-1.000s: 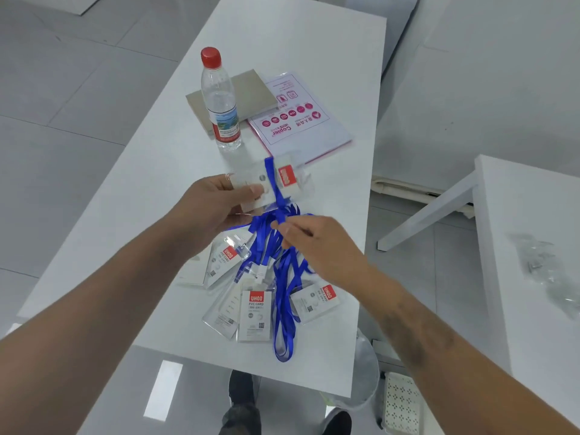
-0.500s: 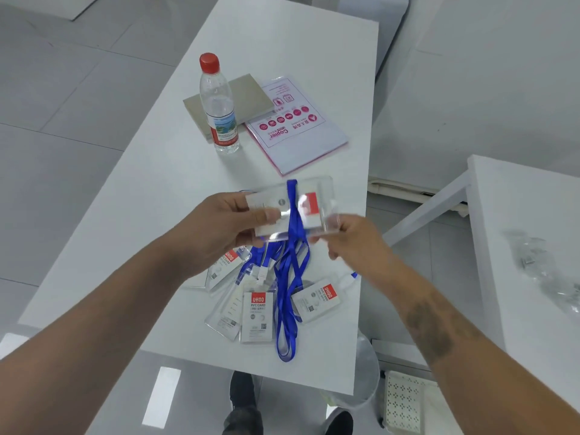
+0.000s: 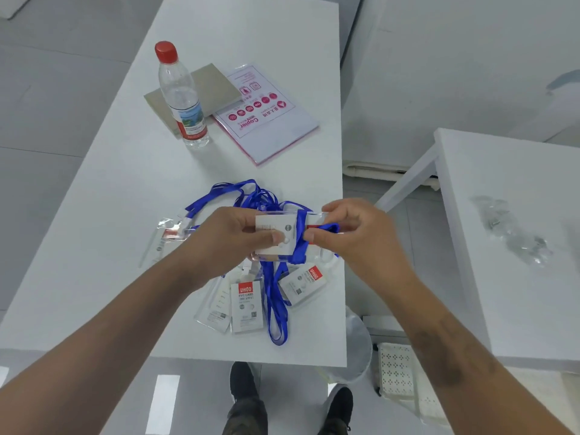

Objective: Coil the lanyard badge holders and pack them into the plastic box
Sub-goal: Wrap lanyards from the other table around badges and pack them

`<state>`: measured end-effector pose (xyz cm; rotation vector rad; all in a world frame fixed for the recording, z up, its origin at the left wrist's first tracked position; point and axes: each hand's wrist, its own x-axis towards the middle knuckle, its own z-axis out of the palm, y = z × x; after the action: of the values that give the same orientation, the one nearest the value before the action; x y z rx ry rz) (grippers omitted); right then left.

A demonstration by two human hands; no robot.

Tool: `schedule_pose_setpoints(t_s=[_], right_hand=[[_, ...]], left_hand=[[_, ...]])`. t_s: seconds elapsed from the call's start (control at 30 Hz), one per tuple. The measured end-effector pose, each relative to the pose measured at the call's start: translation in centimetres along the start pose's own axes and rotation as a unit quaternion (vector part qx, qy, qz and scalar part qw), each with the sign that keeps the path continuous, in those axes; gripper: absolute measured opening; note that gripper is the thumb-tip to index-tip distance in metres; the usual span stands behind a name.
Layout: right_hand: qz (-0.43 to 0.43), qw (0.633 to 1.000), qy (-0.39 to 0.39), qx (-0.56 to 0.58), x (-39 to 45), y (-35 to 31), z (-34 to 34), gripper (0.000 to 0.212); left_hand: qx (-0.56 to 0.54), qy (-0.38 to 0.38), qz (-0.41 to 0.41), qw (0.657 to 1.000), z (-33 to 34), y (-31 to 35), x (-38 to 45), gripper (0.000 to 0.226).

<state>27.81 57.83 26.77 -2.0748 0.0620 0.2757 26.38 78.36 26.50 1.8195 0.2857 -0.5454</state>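
My left hand (image 3: 232, 237) grips the left end of a clear badge holder (image 3: 277, 226) held level above the table. A blue lanyard strap (image 3: 300, 238) runs across the holder's front, and my right hand (image 3: 351, 233) pinches that strap against the holder's right end. Below my hands, several more badge holders (image 3: 246, 304) with red-topped cards lie on the white table (image 3: 125, 189) in a tangle of blue lanyards (image 3: 251, 193). One more clear holder (image 3: 166, 237) lies to the left. I see no plastic box in the view.
A water bottle (image 3: 182, 95) with a red cap stands at the back, beside a grey board (image 3: 216, 86) and a pink-printed paper pack (image 3: 266, 117). A second white table (image 3: 514, 233) with crumpled clear plastic (image 3: 514, 233) is on the right. My feet and a perforated white basket (image 3: 398, 368) are below.
My right hand went from the lanyard pile up to the holder and now pinches the strap over its front. The view has tilted, bringing the pile's far loops into sight.
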Motion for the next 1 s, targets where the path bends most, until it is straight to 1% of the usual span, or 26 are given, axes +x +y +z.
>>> schedule_pose_setpoints(t_s=[0.1,0.2,0.27,0.33,0.47,0.57,0.63,0.7,0.77,0.87,1.0], right_hand=[[0.018,0.997,0.007,0.070,-1.2,1.2,-0.9,0.035],[0.046,0.991,0.022,0.121,-2.3,2.3,-2.9,0.041],[0.065,0.988,0.004,0.139,-3.3,3.2,-4.8,0.037],[0.070,0.985,-0.010,0.159,-4.1,4.4,-6.9,0.027],[0.065,0.988,0.007,0.143,-6.4,7.6,-12.7,0.018],[0.064,0.989,0.018,0.134,-8.2,10.4,-17.4,0.019],[0.054,0.991,0.021,0.120,-9.0,11.8,-19.7,0.018],[0.039,0.993,0.029,0.104,-10.0,13.2,-22.0,0.014],[0.040,0.994,0.038,0.091,-11.2,14.7,-25.0,0.013],[0.045,0.995,0.044,0.076,-12.4,15.9,-27.5,0.019],[0.058,0.991,0.065,0.097,-13.2,17.0,-29.2,0.012]], left_hand=[[0.010,-0.033,0.000,0.999,1.4,0.5,-0.3,0.009],[0.016,-0.053,0.003,0.998,3.7,0.9,-0.8,0.010],[0.015,-0.057,0.003,0.998,5.8,1.4,-1.2,0.009],[0.014,-0.051,0.004,0.999,8.2,2.0,-1.6,0.009],[-0.016,-0.042,0.004,0.999,15.2,4.2,-2.8,0.013],[-0.060,-0.007,-0.002,0.998,21.1,5.5,-3.8,0.012],[-0.083,0.016,-0.008,0.996,23.7,6.0,-4.3,0.009],[-0.100,0.017,-0.015,0.995,26.4,6.4,-5.0,0.008],[-0.112,0.001,-0.020,0.994,29.6,7.2,-5.8,0.011],[-0.104,-0.006,-0.022,0.994,32.2,7.9,-6.4,0.012],[-0.081,0.000,-0.011,0.997,34.2,8.5,-5.8,0.008]])
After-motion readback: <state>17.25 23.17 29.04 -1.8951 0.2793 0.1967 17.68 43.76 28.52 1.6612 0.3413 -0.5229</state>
